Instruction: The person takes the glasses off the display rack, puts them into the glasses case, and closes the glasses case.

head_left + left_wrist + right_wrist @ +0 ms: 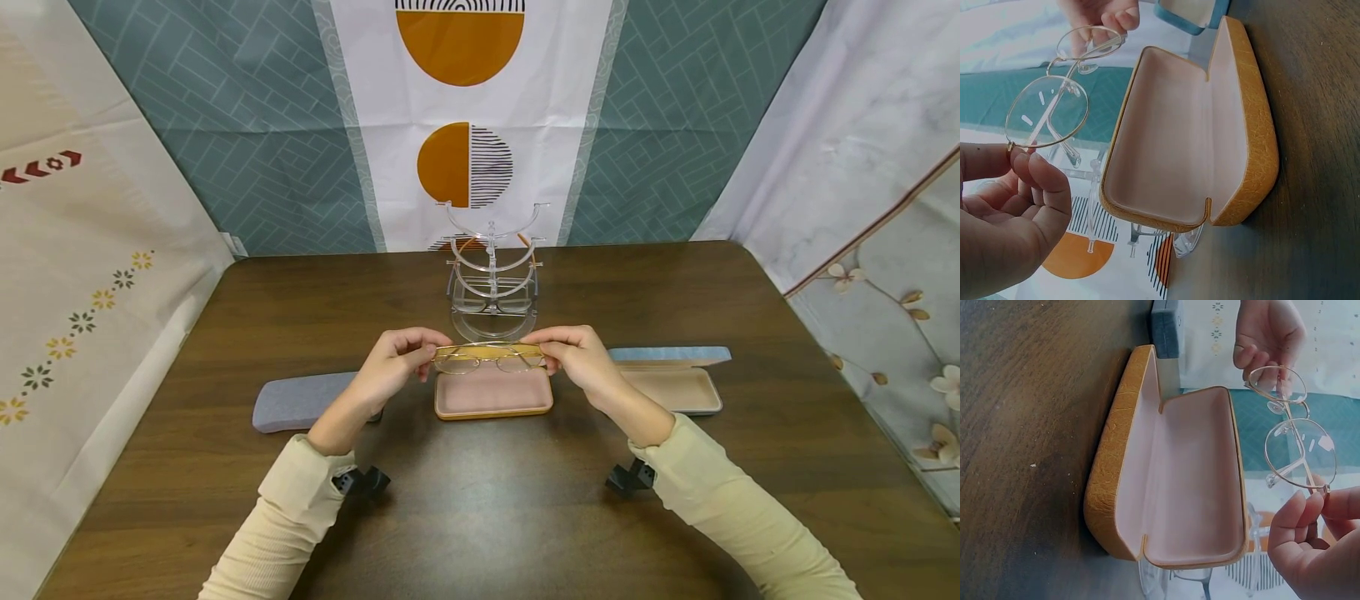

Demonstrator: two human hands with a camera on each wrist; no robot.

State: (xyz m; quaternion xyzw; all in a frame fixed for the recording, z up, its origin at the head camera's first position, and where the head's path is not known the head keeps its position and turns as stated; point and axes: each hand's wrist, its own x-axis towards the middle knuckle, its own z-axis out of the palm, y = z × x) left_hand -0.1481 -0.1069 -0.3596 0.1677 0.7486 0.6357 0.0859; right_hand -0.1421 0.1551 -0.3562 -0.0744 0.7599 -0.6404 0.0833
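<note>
A pair of thin gold-rimmed glasses [487, 359] is held up by both hands above an open glasses case [493, 410]. My left hand [397, 360] pinches the frame at its left hinge, and my right hand [577, 357] pinches the opposite hinge. In the left wrist view the round lens [1047, 112] stands beside the case, apart from it. One temple lies folded behind the lenses, as the right wrist view shows. The case has a mustard, leather-like shell [1107, 487] and a pale pink lining [1194, 481] with nothing lying in it.
Behind the hands stands a clear tiered glasses stand [492, 283], with glasses on its lower part. A closed grey-blue case [300, 402] lies at the left, partly behind the left forearm. On the right sits an open blue case [675, 390] with a beige inside.
</note>
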